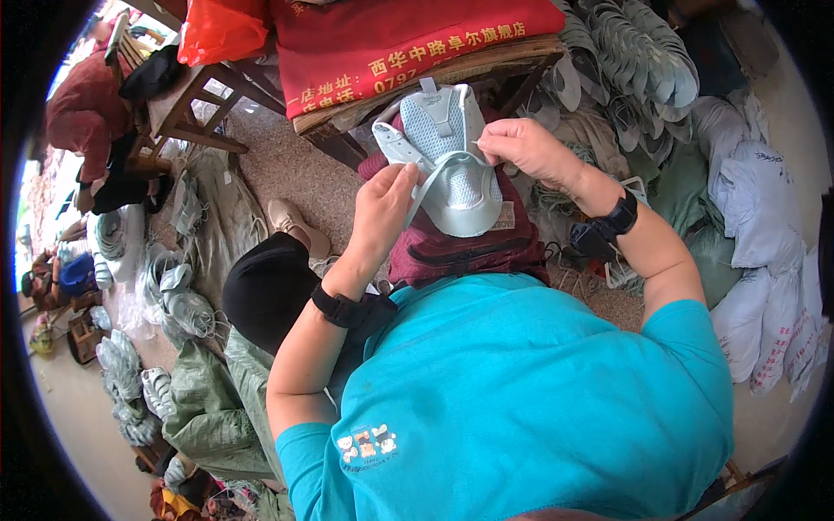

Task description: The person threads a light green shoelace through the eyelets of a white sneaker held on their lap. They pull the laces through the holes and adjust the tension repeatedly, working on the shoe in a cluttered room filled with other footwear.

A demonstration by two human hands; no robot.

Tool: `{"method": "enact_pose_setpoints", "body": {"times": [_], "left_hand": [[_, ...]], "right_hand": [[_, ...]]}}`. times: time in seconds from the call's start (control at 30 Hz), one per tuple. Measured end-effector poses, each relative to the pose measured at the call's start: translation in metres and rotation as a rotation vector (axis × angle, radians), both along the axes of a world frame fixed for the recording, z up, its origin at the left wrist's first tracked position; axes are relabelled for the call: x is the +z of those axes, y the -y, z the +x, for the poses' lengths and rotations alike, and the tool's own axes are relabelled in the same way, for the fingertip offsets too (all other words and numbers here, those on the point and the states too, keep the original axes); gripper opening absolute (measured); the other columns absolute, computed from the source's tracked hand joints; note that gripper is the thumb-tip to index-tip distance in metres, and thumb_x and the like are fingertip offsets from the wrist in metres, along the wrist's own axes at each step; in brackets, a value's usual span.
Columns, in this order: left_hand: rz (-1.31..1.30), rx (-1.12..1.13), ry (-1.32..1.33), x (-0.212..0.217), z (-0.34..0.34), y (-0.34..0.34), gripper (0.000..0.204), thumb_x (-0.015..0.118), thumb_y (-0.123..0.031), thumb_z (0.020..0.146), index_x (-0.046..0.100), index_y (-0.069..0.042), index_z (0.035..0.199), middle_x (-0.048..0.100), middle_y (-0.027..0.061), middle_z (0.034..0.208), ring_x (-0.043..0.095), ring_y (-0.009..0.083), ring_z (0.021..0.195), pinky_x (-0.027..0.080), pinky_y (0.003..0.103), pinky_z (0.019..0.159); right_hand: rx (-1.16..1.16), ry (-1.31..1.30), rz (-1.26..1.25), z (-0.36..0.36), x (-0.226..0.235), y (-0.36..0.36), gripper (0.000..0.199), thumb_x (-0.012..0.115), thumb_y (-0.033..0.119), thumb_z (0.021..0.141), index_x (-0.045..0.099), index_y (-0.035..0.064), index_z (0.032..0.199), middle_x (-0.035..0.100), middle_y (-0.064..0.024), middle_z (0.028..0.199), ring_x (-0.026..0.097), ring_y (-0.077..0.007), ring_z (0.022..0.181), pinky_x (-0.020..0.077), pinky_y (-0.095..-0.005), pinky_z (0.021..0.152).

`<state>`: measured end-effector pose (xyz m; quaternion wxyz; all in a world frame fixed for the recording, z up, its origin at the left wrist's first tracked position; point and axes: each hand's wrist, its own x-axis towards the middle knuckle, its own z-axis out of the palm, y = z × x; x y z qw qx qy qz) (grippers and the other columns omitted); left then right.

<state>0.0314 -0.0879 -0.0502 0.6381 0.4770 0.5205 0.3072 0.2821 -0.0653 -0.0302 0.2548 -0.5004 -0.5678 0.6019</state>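
My left grip [382, 207] pinches, thumb against finger, the left side of a pale blue shoe upper [469, 191]. My right grip [521, 149] is pinched tight at the upper's right edge; a small whitish tip pokes out past the fingertips, too small for me to name. Between my two grips the upper lies with its rounded mesh toe towards me and its tongue [440, 122] standing away, and a narrow pale strip [456, 158] arches across it from one side to the other. Just behind each grip, a black band circles my wrist.

Under the upper, just nearer to me than the grips, is maroon cloth [469, 253] with a dark slit, then my turquoise shirt [521, 382]. Beyond both grips stands a wooden table [434, 82] spread with a red cover [339, 52]. Past my right grip hang bunches of pale shoe parts [647, 52], with white sacks [760, 208] farther right. Left of my left grip are a beige shoe [294, 219] and, well apart, a person in dark red [87, 104] bending forward.
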Motion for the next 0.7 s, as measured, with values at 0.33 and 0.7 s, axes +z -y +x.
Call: {"method": "enact_pose_setpoints", "body": {"times": [0.33, 0.7], "left_hand": [[0.17, -0.001, -0.185, -0.015, 0.002, -0.007, 0.031, 0.057, -0.027, 0.095, 0.064, 0.0, 0.082, 0.059, 0.0056, 0.066, 0.054, 0.0186, 0.058, 0.042, 0.032, 0.054], [0.786, -0.344, -0.829, 0.021, 0.001, -0.019, 0.021, 0.062, -0.023, 0.087, 0.059, -0.003, 0.084, 0.062, 0.0173, 0.09, 0.064, 0.0386, 0.076, 0.051, 0.049, 0.068]], "right_hand": [[0.179, 0.749, 0.83, -0.022, 0.013, -0.003, 0.018, 0.059, 0.017, 0.083, 0.057, 0.003, 0.071, 0.062, -0.0146, 0.073, 0.062, -0.0359, 0.071, 0.0484, -0.0456, 0.061], [0.496, 0.963, 1.036, -0.026, 0.048, -0.022, 0.02, 0.072, 0.013, 0.074, 0.061, 0.0032, 0.088, 0.061, -0.0117, 0.091, 0.064, -0.0284, 0.086, 0.051, -0.0403, 0.077]]}}
